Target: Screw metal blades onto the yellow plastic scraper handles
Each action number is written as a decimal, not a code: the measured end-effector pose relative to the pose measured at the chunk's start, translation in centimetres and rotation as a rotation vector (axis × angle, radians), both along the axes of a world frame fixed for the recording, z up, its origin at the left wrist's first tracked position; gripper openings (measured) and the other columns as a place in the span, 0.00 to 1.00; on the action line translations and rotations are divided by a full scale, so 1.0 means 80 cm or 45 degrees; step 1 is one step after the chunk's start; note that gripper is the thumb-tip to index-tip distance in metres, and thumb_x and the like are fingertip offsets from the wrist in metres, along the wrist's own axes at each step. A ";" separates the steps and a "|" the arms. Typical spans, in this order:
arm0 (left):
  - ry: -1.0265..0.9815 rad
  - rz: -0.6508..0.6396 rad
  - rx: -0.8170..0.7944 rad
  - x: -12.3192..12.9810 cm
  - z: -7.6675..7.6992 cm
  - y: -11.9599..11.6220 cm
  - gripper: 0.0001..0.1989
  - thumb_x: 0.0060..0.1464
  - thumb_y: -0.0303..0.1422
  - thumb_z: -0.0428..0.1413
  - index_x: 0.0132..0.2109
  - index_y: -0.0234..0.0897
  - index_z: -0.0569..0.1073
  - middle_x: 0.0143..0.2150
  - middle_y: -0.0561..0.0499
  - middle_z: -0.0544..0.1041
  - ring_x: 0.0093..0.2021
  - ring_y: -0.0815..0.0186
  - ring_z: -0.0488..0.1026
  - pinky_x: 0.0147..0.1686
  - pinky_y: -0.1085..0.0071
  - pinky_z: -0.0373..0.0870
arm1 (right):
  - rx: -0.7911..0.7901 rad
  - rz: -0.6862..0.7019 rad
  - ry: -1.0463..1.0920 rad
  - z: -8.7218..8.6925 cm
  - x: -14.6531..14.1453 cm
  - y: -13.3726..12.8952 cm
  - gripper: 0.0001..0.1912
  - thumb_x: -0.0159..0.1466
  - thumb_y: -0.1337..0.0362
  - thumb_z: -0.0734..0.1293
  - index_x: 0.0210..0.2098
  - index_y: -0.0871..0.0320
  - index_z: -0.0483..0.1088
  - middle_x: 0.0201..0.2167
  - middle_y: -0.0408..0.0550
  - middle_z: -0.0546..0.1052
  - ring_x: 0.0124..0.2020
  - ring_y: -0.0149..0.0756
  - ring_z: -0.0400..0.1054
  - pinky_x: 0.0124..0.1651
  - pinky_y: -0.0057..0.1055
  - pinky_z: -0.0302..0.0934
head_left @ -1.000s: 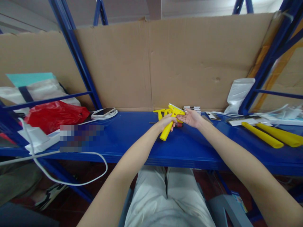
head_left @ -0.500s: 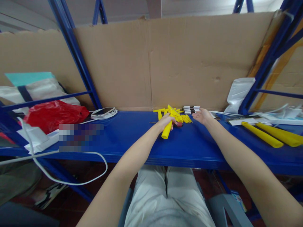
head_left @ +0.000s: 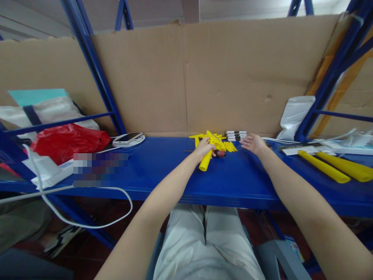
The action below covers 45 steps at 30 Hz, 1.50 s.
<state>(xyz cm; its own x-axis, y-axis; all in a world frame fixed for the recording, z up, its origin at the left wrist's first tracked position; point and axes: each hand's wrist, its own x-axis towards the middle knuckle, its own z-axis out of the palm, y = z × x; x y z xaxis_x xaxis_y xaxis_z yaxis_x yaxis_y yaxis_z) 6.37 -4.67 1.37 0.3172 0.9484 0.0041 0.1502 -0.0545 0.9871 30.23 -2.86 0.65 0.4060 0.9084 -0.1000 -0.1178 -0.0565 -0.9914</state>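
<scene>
Gripping one yellow scraper (head_left: 207, 154) at frame centre in our left hand (head_left: 203, 147), we kept our right hand (head_left: 253, 143) open and empty; two yellow handles (head_left: 335, 169) lay at right.

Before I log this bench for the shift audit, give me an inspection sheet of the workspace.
Surface: blue shelf, cardboard behind.
Job's things: yellow scraper; yellow parts beside it; small stack at the back.
Clutter: red bag, phone, white pouch, two yellow handles.
Grippers: left hand grips the scraper; right hand open, holding nothing.
Cables: white cable hanging off the left edge.
Surroundings: blue rack posts.
</scene>
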 end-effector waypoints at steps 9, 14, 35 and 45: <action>-0.114 0.221 0.000 -0.003 0.000 0.004 0.29 0.51 0.19 0.54 0.56 0.43 0.54 0.39 0.57 0.73 0.16 0.78 0.66 0.21 0.76 0.70 | 0.076 0.493 -0.973 0.009 -0.062 -0.023 0.09 0.64 0.63 0.68 0.28 0.59 0.69 0.24 0.46 0.74 0.23 0.28 0.66 0.22 0.21 0.58; -0.199 0.287 -0.010 -0.003 0.000 0.007 0.29 0.51 0.19 0.55 0.55 0.45 0.53 0.41 0.56 0.74 0.17 0.78 0.66 0.22 0.75 0.72 | 0.122 0.713 -1.186 -0.006 -0.074 -0.021 0.17 0.55 0.58 0.77 0.36 0.57 0.67 0.24 0.41 0.76 0.21 0.28 0.68 0.21 0.22 0.59; -0.130 0.284 -0.003 -0.006 -0.001 0.012 0.29 0.51 0.18 0.52 0.57 0.43 0.54 0.43 0.53 0.75 0.17 0.77 0.66 0.19 0.77 0.67 | 0.369 0.068 -0.845 0.039 -0.064 -0.037 0.16 0.63 0.53 0.69 0.26 0.57 0.66 0.11 0.35 0.57 0.13 0.25 0.51 0.17 0.25 0.46; -0.006 0.238 -0.080 -0.006 -0.002 0.006 0.30 0.53 0.17 0.51 0.59 0.41 0.52 0.37 0.55 0.73 0.15 0.77 0.65 0.16 0.78 0.62 | 0.685 -0.363 -0.364 0.052 -0.057 -0.032 0.15 0.59 0.61 0.71 0.23 0.54 0.61 0.15 0.37 0.64 0.12 0.27 0.54 0.14 0.28 0.48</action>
